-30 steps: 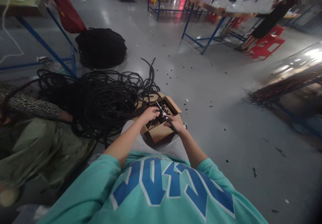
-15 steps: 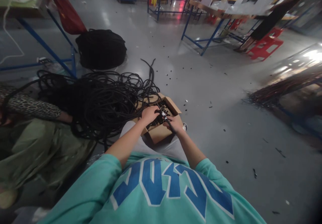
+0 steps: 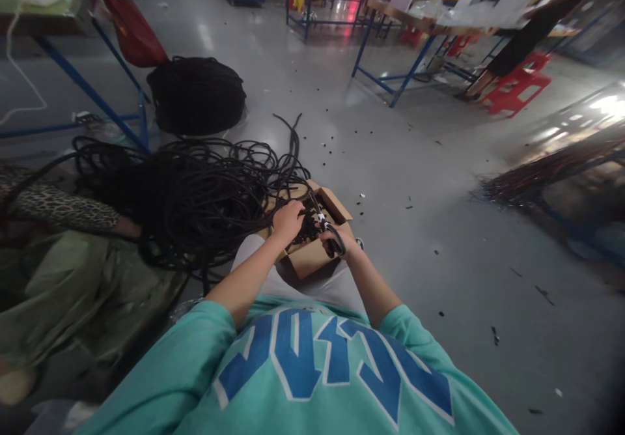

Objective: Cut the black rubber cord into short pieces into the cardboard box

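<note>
Scissors with black handles [image 3: 334,239] are in my right hand [image 3: 340,241], their blades pointing up and to the left over an open cardboard box [image 3: 312,259]. Fingers of my left hand [image 3: 288,221] are closed around the end of a black cord, just left of the blades. Many small black pieces [image 3: 308,228] lie inside the box, partly hidden by my hands. A large tangle of black cord [image 3: 205,194] spreads on the floor to the left and reaches the box's left edge.
A black coil [image 3: 198,95] stands behind the tangle. At the left is a person's patterned sleeve [image 3: 58,204]. Blue-framed tables [image 3: 430,28] and a red stool [image 3: 520,90] stand farther back. Black scraps [image 3: 495,336] dot the floor; a wire bundle [image 3: 537,174] is at right.
The scissors have turned in my right hand and their handles now show spread apart. My left hand has shifted slightly left and up.
</note>
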Tool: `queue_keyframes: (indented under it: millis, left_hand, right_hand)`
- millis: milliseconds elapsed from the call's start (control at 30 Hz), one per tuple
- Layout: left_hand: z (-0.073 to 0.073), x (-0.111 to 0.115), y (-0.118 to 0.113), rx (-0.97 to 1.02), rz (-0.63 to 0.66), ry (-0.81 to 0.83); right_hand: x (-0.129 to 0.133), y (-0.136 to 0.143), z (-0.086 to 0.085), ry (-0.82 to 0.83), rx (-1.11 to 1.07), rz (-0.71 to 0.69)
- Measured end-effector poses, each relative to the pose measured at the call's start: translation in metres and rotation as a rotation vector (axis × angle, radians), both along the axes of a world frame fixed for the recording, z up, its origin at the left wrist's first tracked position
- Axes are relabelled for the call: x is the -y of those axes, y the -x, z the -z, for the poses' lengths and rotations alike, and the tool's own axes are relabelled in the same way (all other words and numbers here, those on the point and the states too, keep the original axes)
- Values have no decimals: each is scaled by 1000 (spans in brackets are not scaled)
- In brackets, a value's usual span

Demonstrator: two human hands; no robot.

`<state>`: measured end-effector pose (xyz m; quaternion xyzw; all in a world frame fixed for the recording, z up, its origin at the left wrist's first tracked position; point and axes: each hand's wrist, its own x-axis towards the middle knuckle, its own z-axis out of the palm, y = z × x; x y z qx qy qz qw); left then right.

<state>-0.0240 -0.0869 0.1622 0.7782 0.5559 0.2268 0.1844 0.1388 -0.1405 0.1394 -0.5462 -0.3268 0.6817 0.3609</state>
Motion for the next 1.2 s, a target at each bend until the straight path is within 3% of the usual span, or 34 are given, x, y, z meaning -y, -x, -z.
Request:
queue_keyframes:
  millis: [233, 400, 467, 600, 700, 1000, 1200]
  left_hand:
    - [19, -11, 5, 303, -132, 167]
    - [23, -9, 8, 456, -184, 267]
    - [20, -9, 8, 666, -222, 393]
    - [8, -11, 12, 1288, -260, 669]
    - [-1, -12, 18, 1568, -311, 698]
    - [-7, 8, 25, 1705, -308, 754]
    - [-13, 28, 22, 1654, -201, 767]
  right_hand:
    - [-18, -14, -2, 83, -165, -63]
    - [-26, -17, -5, 29, -305, -105]
    - [-25, -15, -5, -2, -365, -94]
    - [-13, -9, -3, -50, -440, -85]
    - [4, -5, -3, -71, -410, -57]
    - [63, -5, -1, -63, -155, 50]
    - [85, 10, -16, -58, -1, 64]
